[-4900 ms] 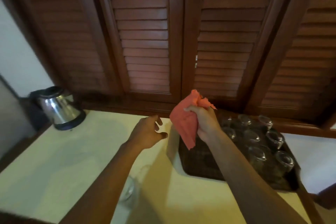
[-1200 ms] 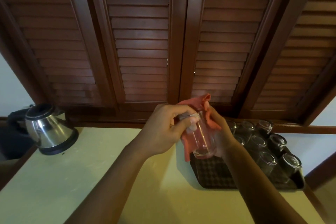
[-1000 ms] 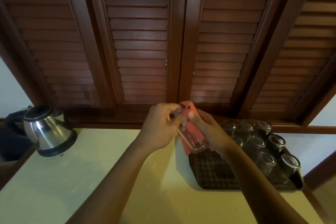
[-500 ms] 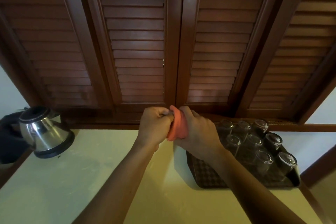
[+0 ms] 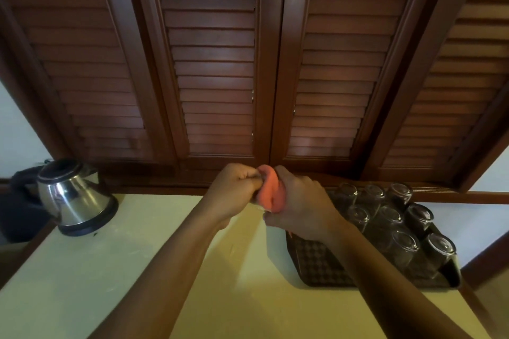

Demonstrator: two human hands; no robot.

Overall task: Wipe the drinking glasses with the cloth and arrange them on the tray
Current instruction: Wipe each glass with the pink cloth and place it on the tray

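Glass: almost all of it is hidden inside the cloth (image 5: 271,191), between my two hands above the counter (image 5: 170,270); only a pale sliver shows at the bottom. My right hand (image 5: 300,206) wraps its fingers around cloth and glass together so the fabric rubs the wall. My left hand (image 5: 234,191) is curled tight at the other end, steadying it, I judge. Wiped glasses (image 5: 385,217) stand upside down on the tray (image 5: 316,264) just beside, with bare space at its near left.
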